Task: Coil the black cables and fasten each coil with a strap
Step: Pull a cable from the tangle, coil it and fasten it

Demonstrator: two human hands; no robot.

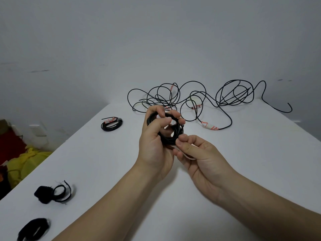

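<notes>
White table (225,171) w/ grey wall behind. Left hand (154,146) grips a coil of black cable (171,138) above mid-table, fingers curled thru it. Right hand (199,153) pinches the coil's near edge, a pale strip (186,156) under its fingers. Loose cables (196,96) lie tangled at far edge; tied coil (111,125) far left; black straps (55,193) near left.

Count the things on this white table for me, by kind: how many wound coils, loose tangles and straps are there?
Wound black coils: 2 (strapped coil, held coil in the left hand)
Loose cable tangle: 1
Black strap bundles: 2
Pale strip pinched by the right hand: 1
Total: 6
</notes>
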